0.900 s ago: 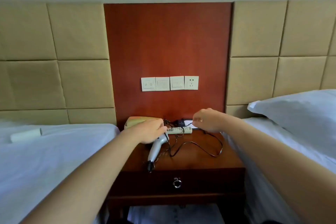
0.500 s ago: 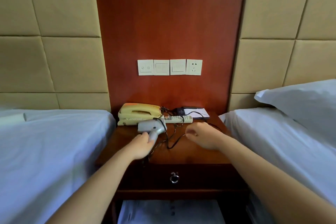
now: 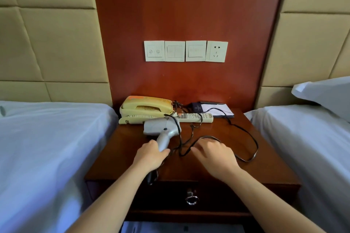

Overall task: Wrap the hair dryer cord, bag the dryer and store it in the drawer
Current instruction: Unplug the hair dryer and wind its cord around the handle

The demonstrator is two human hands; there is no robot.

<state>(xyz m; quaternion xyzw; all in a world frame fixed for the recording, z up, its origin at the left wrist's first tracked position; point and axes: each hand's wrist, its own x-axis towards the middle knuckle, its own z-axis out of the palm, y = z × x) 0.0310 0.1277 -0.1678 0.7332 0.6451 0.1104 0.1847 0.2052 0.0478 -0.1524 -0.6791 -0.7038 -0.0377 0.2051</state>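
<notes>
Dryer (image 3: 162,128) is seen lying on the wooden worktop (image 3: 265,161) just in front of the telephone (image 3: 146,108), its handle gripped by the left hand (image 3: 151,155). The right hand (image 3: 214,154) is spread, fingers apart, over the loose black cord (image 3: 251,143); the drawer (image 3: 191,197) below is shut.

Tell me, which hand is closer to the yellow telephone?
Left. The left hand grips the grey hair dryer's handle, just in front of the yellow telephone. The right hand is over the black cord, farther right of it.
</notes>
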